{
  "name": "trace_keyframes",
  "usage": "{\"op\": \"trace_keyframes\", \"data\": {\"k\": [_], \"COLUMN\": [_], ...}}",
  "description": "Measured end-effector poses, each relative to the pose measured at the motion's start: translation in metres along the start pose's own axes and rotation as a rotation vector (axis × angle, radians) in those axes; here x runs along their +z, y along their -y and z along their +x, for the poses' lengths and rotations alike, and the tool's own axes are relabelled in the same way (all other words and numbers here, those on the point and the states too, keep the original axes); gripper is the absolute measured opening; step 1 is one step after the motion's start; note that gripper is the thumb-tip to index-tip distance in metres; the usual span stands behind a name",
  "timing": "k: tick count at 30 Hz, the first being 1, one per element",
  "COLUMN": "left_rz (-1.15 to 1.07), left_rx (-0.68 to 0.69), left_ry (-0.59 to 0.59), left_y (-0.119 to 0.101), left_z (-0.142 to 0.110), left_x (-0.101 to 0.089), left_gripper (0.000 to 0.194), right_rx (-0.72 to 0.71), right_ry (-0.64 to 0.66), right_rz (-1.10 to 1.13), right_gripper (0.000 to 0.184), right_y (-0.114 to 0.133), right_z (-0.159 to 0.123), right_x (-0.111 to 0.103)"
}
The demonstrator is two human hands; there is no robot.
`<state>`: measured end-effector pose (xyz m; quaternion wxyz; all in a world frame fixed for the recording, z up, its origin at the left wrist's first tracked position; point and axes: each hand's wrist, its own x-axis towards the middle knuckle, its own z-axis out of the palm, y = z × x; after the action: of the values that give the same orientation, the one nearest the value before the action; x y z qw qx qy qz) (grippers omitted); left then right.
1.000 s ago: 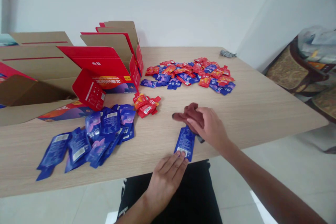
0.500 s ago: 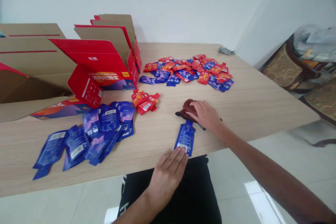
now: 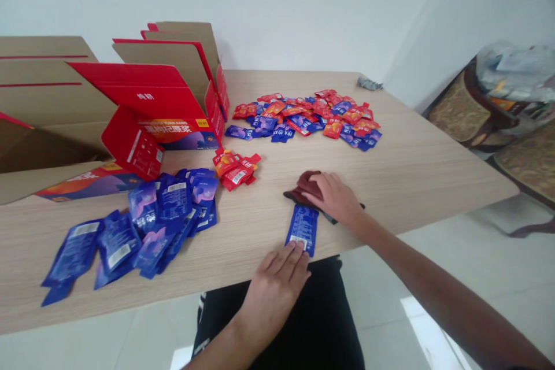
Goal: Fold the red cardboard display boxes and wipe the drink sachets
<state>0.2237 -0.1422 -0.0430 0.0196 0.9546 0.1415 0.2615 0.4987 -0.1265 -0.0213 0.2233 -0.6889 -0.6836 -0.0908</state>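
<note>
From the head camera I see a glossy blue sachet (image 3: pixel 301 229) with a white barcode label lying flat near the table's (image 3: pixel 433 173) front edge. My left hand (image 3: pixel 275 286) lies spread, fingertips on its near end; my right hand (image 3: pixel 336 199) presses flat on a crumpled maroon cloth (image 3: pixel 303 186) at its far end. The red carton's (image 3: pixel 173 110) print is unreadable.

Left hand (image 3: pixel 277 277): palm down, fingers extended flat and close together, forearm entering from below. Right hand (image 3: pixel 336 199): palm down, fingers loosely curved and pressed downward, bare forearm stretching back to the lower right. Hands near, apart.
</note>
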Motion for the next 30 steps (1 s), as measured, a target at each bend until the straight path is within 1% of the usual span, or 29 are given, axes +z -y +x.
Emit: {"op": "trace_keyframes", "data": {"k": [2,3,5,7,9,11,13,15,17,21,23,27,29,30], "left_rz": [-0.04,-0.066,-0.115,-0.127,-0.094,-0.045,-0.01,0.009,0.014,-0.015,-0.094,-0.332,-0.358,-0.33], "left_rx": [-0.026,-0.033,-0.055,-0.121,-0.227,-0.321,-0.372,-0.39,-0.397,-0.389,-0.391,-0.46,-0.488,-0.479], "left_ry": [0.009,0.025,0.057,0.079,0.082,0.066,0.047,0.054,0.09,0.166,0.168,0.104,0.099,0.096], "left_y": [0.001,0.002,0.004,0.006,0.007,0.005,0.002,0.001,0.0,0.005,0.011,0.024,0.029,0.031], "left_z": [0.009,0.016,0.033,0.052,0.07,0.081,0.086,0.088,0.089,0.095,0.098,0.097,0.094,0.092], "left_x": [-0.006,-0.009,-0.014,-0.014,-0.007,0.005,0.018,0.026,0.029,0.021,0.014,0.007,0.01,0.012], "left_gripper": [0.03,0.033,0.036,0.033,0.035,0.05,0.064,0.063,0.054,0.035,0.037,0.052,0.051,0.048], "right_rx": [0.109,0.172,0.309,0.451,0.596,0.723,0.817,0.866,0.876,0.887,0.891,0.908,0.925,0.928], "right_ry": [-0.108,-0.184,-0.349,-0.458,-0.493,-0.486,-0.48,-0.491,-0.498,-0.489,-0.49,-0.479,-0.474,-0.476], "right_rz": [-0.025,-0.008,0.061,0.149,0.224,0.29,0.346,0.386,0.403,0.415,0.432,0.445,0.426,0.419], "right_gripper": [0.043,0.046,0.053,0.057,0.06,0.063,0.066,0.068,0.068,0.067,0.066,0.068,0.07,0.071], "right_y": [-0.018,-0.023,-0.024,-0.02,-0.015,-0.013,-0.014,-0.017,-0.018,-0.019,-0.019,-0.02,-0.02,-0.019], "right_z": [0.008,0.006,-0.005,-0.025,-0.046,-0.063,-0.074,-0.078,-0.078,-0.076,-0.076,-0.076,-0.076,-0.076], "right_x": [-0.008,-0.014,-0.025,-0.033,-0.034,-0.031,-0.025,-0.02,-0.017,-0.018,-0.019,-0.018,-0.019,-0.019]}}
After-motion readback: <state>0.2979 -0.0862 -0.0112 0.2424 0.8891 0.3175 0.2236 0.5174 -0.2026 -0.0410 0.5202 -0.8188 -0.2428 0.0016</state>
